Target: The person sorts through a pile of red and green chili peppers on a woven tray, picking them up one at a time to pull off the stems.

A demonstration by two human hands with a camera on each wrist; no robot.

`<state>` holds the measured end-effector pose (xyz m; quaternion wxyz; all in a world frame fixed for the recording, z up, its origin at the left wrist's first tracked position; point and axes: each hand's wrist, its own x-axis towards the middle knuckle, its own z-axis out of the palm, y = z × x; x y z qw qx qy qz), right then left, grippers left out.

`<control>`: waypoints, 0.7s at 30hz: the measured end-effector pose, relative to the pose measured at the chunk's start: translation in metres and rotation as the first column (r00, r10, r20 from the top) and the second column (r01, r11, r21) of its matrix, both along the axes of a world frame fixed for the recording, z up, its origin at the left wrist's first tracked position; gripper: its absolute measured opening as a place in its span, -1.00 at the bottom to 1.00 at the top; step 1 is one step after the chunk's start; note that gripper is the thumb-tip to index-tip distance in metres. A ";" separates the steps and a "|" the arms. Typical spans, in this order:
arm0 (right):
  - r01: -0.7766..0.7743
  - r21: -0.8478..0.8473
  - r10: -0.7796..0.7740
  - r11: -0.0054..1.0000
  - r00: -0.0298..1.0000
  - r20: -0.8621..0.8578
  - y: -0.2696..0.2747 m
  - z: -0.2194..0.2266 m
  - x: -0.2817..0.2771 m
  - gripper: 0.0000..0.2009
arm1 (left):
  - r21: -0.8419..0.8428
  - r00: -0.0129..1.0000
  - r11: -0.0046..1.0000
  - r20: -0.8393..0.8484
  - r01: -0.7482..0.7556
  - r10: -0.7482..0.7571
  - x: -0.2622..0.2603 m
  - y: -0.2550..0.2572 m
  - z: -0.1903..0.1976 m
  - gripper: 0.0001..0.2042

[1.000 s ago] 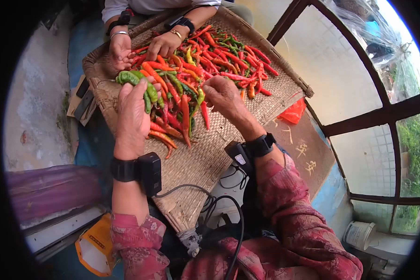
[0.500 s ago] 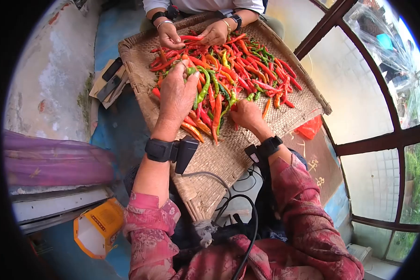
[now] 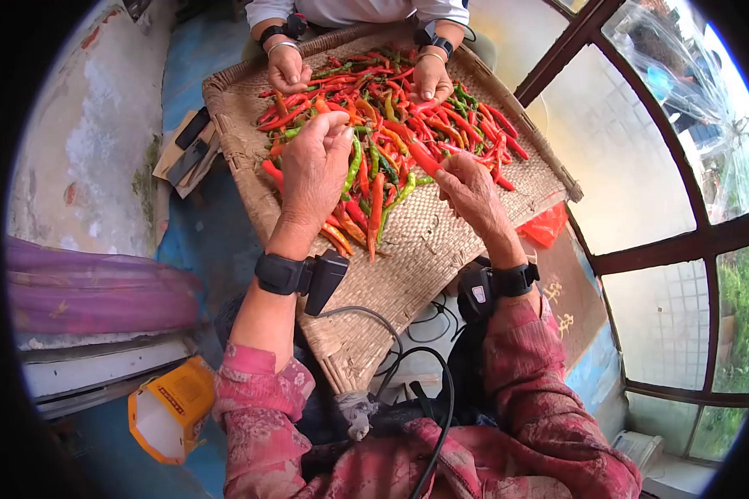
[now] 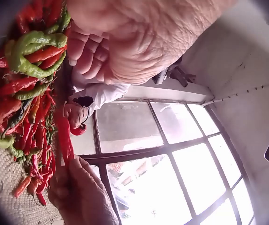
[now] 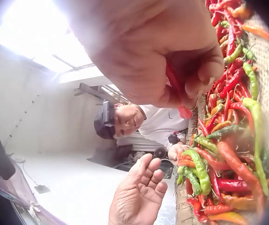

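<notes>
A red pepper [image 3: 424, 159] is pinched in my right hand [image 3: 473, 195], raised over the woven tray [image 3: 441, 237]; the right wrist view shows this pepper [image 5: 174, 84] between thumb and fingers. My left hand [image 3: 312, 170] hovers above the left part of the pepper pile [image 3: 376, 204]. Seen from the right wrist, the left hand [image 5: 138, 194] has its palm turned up, fingers loosely bent and nothing in it. Green peppers [image 4: 26, 56] lie among red ones beside it in the left wrist view.
Across the tray sits another person, whose two hands [image 3: 288, 68] [image 3: 431, 79] are over the pile's far side. A cable [image 3: 445, 366] runs below my wrists. An orange lamp [image 3: 171, 407] stands lower left, windows [image 3: 612, 158] at right.
The green peppers held in my left hand at first are out of it. My right hand has risen from the pile with a red pepper. The other person's hands have moved apart.
</notes>
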<state>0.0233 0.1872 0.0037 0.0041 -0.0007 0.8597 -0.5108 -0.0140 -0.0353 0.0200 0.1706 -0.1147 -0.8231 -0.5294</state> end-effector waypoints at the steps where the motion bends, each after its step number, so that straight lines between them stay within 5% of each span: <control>1: 0.010 -0.001 -0.010 1.000 1.000 0.006 -0.001 0.002 0.003 -0.84 | -0.001 1.000 1.000 0.006 0.010 -0.010 0.003 0.005 -0.001 -0.72; 4: -0.148 -0.379 0.144 0.913 0.989 -0.041 -0.010 -0.001 0.001 -0.78 | 0.162 0.907 0.952 0.299 0.258 -0.297 0.013 0.021 -0.002 -0.69; 5: -0.149 -0.380 0.144 0.913 0.989 -0.042 -0.012 -0.001 0.000 -0.78 | 0.170 0.930 0.951 0.226 0.257 -0.292 0.013 0.029 -0.013 -0.71; 8: -0.295 -0.344 0.292 0.891 0.954 -0.062 -0.014 -0.009 -0.001 -0.74 | 0.168 0.869 0.939 0.356 0.302 -0.343 0.013 0.034 -0.019 -0.72; 10: -0.263 -0.380 0.274 0.887 0.961 -0.026 -0.018 -0.002 0.002 -0.77 | 0.396 0.850 0.878 0.331 0.269 -0.410 0.013 0.035 -0.014 -0.73; 13: -0.209 -0.409 0.230 0.888 0.973 0.002 -0.015 -0.008 -0.008 -0.73 | 0.483 0.875 0.864 0.348 0.141 -0.337 0.013 0.027 0.001 -0.75; 15: -0.185 -0.032 0.184 0.982 0.982 -0.046 -0.011 -0.019 -0.015 -0.73 | 0.426 0.911 0.901 0.334 0.083 -0.241 0.004 0.020 0.000 -0.77; 16: -0.179 0.281 0.224 0.943 0.965 -0.137 -0.011 -0.028 -0.017 -0.77 | 0.441 0.915 0.894 0.324 0.079 -0.240 0.002 0.015 -0.002 -0.78; 17: -0.240 0.434 0.265 0.868 0.964 0.003 -0.009 -0.035 -0.018 -0.81 | 0.456 0.921 0.887 0.309 0.076 -0.238 0.000 0.012 -0.003 -0.78; 21: -0.311 0.508 0.298 0.803 0.948 0.110 -0.028 -0.062 -0.012 -0.76 | 0.404 0.938 0.913 0.290 0.059 -0.189 -0.005 0.005 -0.003 -0.79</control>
